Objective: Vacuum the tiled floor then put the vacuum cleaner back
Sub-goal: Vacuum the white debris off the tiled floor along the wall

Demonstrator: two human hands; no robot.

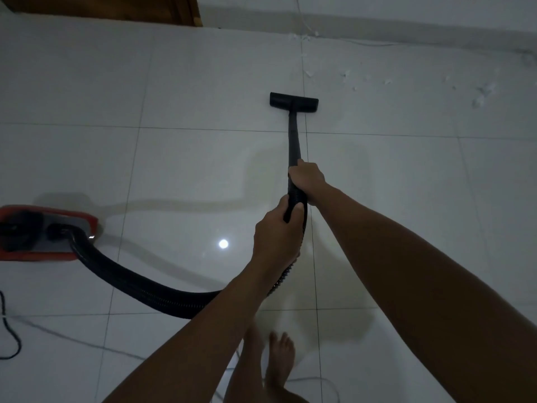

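1. Black floor nozzle (294,102) flat on the white tiled floor (203,170), beside a grout line, at the end of a black wand (294,141) angled back toward the person.
2. Right hand (308,180) wrapped around the wand's upper end, fingers curled tight on it.
3. Left hand (277,234) just behind, fingers curled around the ribbed hose (139,282) where it joins the wand.
4. Hose looping down under the left forearm and across to the red vacuum cleaner (43,232), parked on the floor at far left.
5. White scraps (347,74) scattered beyond the nozzle, near the wall (406,10).
6. Bare feet (280,353) below; thin cord (8,330) at lower left; wooden door (116,7) at top left.
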